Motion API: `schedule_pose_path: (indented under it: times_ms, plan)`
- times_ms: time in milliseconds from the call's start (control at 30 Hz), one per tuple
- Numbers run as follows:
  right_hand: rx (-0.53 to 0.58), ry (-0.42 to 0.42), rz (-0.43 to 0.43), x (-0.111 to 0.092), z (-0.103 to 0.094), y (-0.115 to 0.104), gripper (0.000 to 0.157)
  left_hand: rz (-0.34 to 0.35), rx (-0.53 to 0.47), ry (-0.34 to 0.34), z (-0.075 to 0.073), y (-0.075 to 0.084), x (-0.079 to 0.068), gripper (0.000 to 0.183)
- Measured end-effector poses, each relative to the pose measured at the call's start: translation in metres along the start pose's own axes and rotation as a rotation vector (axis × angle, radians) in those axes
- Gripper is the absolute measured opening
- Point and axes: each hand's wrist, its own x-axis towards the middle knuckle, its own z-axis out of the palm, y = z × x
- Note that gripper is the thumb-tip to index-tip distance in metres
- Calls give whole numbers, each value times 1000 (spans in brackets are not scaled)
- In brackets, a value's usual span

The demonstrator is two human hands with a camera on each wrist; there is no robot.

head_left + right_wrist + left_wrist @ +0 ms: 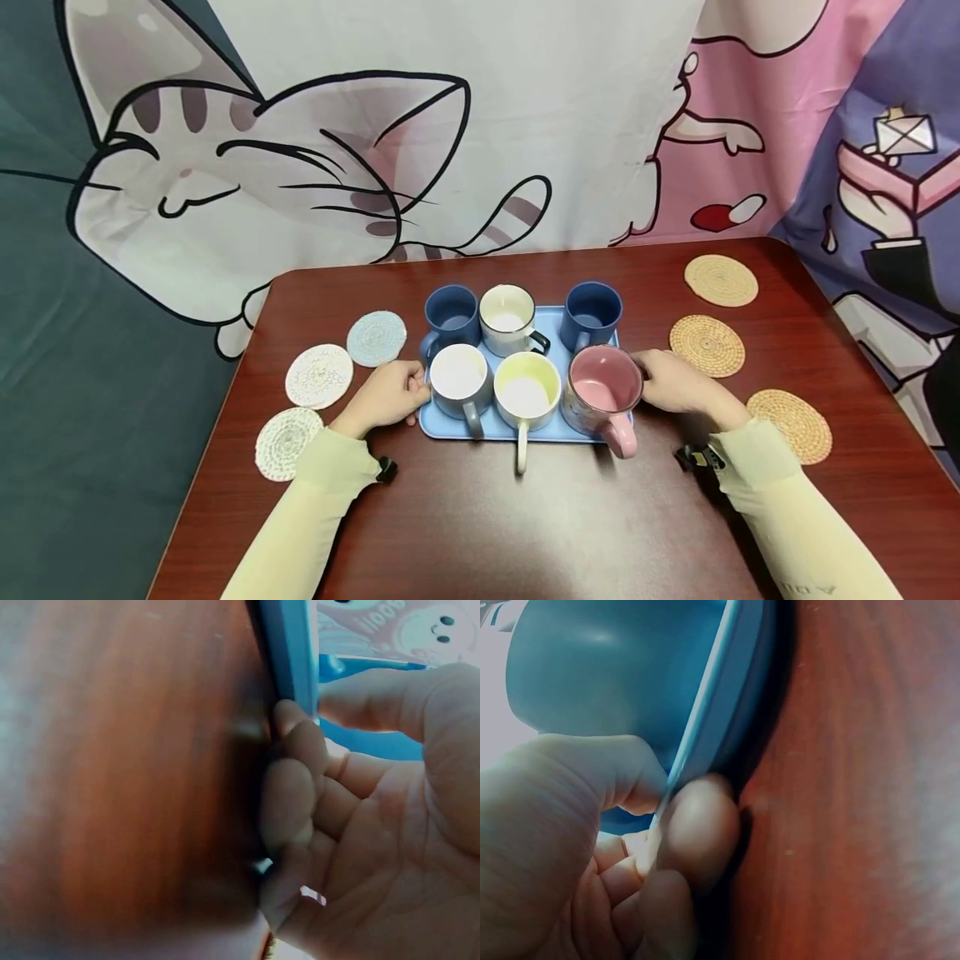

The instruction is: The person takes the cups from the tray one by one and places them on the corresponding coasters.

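A light blue tray (553, 428) carries several mugs in two rows. The back row has a dark blue mug (452, 315), a cream mug (504, 332) with a black handle, and another dark blue mug (592, 310). In front stand a grey mug (459, 408), a cream mug (527, 413) with a yellow inside, and a pink mug (609, 417). My left hand (382, 395) pinches the tray's left edge; the left wrist view shows its thumb inside the rim, fingers (697, 832) outside and under. My right hand (678, 383) grips the right edge likewise, fingers (289, 799) beneath.
On the dark wooden table (570, 533), a pale blue coaster (377, 338) and two whitish ones lie left of the tray. Three straw-coloured coasters, the middle one (707, 346) nearest my right hand, lie on the right. A cartoon-printed cloth (585, 150) hangs behind the table.
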Motion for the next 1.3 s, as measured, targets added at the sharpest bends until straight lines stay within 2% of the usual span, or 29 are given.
schedule_pose_path:
  times_ms: [133, 267, 400, 600, 900, 1300]
  plan:
    - [14, 23, 4, -4, 4, 1, 9, -15, -94, -37, 2, -3, -4, 21]
    - [55, 1, 15, -7, 5, 1, 3, -48, -216, -113, 2, -7, -7, 18]
    - [84, -27, 12, -9, 4, 1, 5, -45, -281, -181, 0, -9, -8, 19]
    - [112, -56, -15, -9, -1, 1, 7, -39, -291, -253, -3, -9, -7, 20]
    - [117, -94, -8, -7, -1, 1, 11, -39, -301, -328, -6, -13, -10, 20]
    - [131, -109, -4, -7, -5, 0, 11, -48, -308, -383, -7, -13, -10, 27]
